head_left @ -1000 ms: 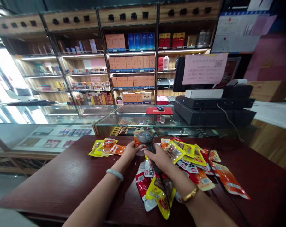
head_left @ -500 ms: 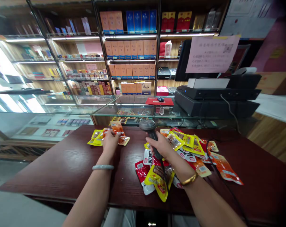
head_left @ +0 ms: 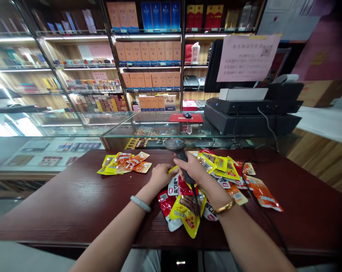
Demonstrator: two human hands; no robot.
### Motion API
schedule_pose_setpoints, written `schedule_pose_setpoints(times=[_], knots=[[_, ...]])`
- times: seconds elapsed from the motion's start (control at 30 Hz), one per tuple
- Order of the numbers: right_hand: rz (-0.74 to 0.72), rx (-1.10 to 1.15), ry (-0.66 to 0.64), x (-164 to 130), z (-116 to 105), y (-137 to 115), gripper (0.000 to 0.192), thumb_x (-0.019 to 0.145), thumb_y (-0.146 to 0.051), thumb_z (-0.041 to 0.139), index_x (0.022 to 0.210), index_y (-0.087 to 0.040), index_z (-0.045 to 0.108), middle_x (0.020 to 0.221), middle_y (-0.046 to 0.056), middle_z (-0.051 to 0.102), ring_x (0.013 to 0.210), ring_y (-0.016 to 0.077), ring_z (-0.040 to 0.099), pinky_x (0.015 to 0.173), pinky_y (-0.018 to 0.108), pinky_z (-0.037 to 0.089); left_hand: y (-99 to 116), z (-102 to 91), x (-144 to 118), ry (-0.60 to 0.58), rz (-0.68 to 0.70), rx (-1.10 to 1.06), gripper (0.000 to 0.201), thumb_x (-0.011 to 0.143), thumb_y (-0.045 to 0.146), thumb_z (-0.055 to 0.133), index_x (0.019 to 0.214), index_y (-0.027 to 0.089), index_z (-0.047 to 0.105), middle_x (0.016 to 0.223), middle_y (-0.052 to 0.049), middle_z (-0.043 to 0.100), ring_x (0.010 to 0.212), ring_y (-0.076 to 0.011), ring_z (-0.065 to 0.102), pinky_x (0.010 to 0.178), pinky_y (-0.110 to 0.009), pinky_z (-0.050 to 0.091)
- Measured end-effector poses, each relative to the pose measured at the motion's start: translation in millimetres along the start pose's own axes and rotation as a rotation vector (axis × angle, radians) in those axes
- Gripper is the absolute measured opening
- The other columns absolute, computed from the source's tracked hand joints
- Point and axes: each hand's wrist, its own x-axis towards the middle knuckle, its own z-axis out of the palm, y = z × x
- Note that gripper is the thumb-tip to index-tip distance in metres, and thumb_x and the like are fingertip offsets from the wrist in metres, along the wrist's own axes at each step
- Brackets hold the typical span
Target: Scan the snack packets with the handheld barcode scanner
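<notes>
My right hand (head_left: 192, 166) is wrapped round the handle of a dark handheld barcode scanner (head_left: 175, 144), its head pointing away to the left. My left hand (head_left: 161, 176) is at the left edge of a heap of snack packets, fingers pinched on the corner of a yellow snack packet (head_left: 173, 169) that is mostly hidden behind the scanner hand. Yellow, red, white and orange packets overlap in the heap; a yellow packet (head_left: 188, 211) lies nearest me. Farther left lies a smaller group of yellow packets (head_left: 110, 164) and orange packets (head_left: 139, 158).
All this lies on a dark wooden tabletop (head_left: 74, 204). The scanner's black cable (head_left: 197, 206) runs down toward me, and another cable (head_left: 261, 207) crosses the right side. Behind are a glass counter (head_left: 156, 130), a monitor with a pink notice (head_left: 247, 58) and stocked shelves.
My left hand has left the smaller packet group, where an orange packet now lies on top, and moved right to the heap. My right hand still holds the scanner. The view shifted slightly.
</notes>
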Motion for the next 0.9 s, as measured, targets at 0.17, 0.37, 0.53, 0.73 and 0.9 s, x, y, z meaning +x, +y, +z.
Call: schedule_pose_setpoints(times=[0.17, 0.37, 0.53, 0.73, 0.9], knots=[[-0.008, -0.005, 0.009, 0.8, -0.3, 1.5, 0.034, 0.086, -0.042, 0.075, 0.105, -0.022, 0.056, 0.049, -0.009, 0.056, 0.037, 0.0129, 0.051, 0.041, 0.024, 0.045, -16.3, 1.5, 5.7, 0.078, -0.097, -0.371, 0.031, 0.082, 0.048, 0.075, 0.072, 0.022, 0.062, 0.075, -0.001, 0.069, 0.077, -0.0195, 0.063, 0.071, -0.028, 0.045], [0.041, -0.024, 0.05, 0.8, 0.5, 1.6, 0.03, 0.087, -0.039, 0.073, 0.102, -0.024, 0.053, 0.048, -0.01, 0.056, 0.037, 0.013, 0.049, 0.04, 0.024, 0.044, -28.3, -12.1, 7.3, 0.182, -0.313, -0.832, 0.04, 0.082, 0.061, 0.067, 0.086, 0.024, 0.053, 0.062, 0.006, 0.057, 0.048, -0.0125, 0.05, 0.049, -0.023, 0.034], [0.039, 0.007, 0.054, 1.2, 0.8, 0.9, 0.033, 0.085, -0.039, 0.076, 0.103, -0.024, 0.053, 0.049, -0.01, 0.054, 0.038, 0.013, 0.048, 0.04, 0.024, 0.043, -36.2, -40.3, 2.8, 0.389, -0.291, -0.552, 0.031, 0.086, 0.052, 0.068, 0.097, 0.024, 0.059, 0.072, 0.002, 0.067, 0.057, -0.0172, 0.061, 0.058, -0.027, 0.042], [0.039, 0.003, 0.057, 1.0, -0.1, 0.6, 0.033, 0.085, -0.04, 0.075, 0.103, -0.024, 0.054, 0.051, -0.01, 0.055, 0.04, 0.013, 0.05, 0.042, 0.024, 0.044, -46.7, -65.4, -1.7, 0.612, -0.216, -0.061, 0.024, 0.09, 0.046, 0.068, 0.105, 0.027, 0.071, 0.099, -0.004, 0.078, 0.095, -0.0249, 0.071, 0.08, -0.031, 0.045], [0.054, 0.008, 0.056, 1.6, 0.1, 0.4, 0.032, 0.086, -0.038, 0.074, 0.107, -0.023, 0.055, 0.049, -0.01, 0.055, 0.039, 0.0129, 0.05, 0.042, 0.023, 0.043, -59.3, -49.4, 8.2, 0.271, -0.193, -0.192, 0.026, 0.079, 0.045, 0.076, 0.094, 0.023, 0.071, 0.088, -0.003, 0.076, 0.086, -0.0233, 0.069, 0.077, -0.03, 0.047]])
